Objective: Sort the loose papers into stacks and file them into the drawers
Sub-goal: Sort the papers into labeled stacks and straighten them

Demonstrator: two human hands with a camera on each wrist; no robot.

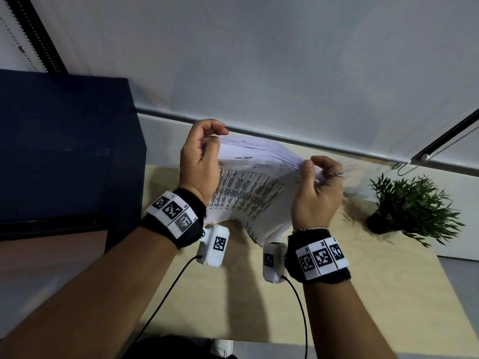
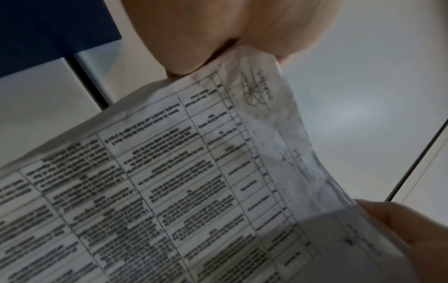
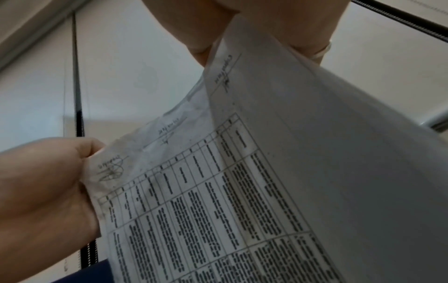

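A bundle of printed papers (image 1: 254, 185) with tables and handwritten marks is held up above the light wooden desk (image 1: 350, 294). My left hand (image 1: 204, 151) pinches its left top corner between thumb and fingers; in the left wrist view the papers (image 2: 194, 191) fill the frame under my left hand (image 2: 218, 38). At the other top corner my right hand (image 1: 318, 177) grips the papers, fingers curled behind the sheets. The right wrist view shows two sheets of the papers (image 3: 242, 191) parted near the top under my right hand (image 3: 242, 23). The dark blue drawer cabinet (image 1: 64, 151) stands at the left.
A small potted plant (image 1: 412, 203) sits on the desk at the right. A pale wall with window blinds and a bead cord (image 1: 440, 141) runs behind the desk. Cables hang from both wrist cameras toward me.
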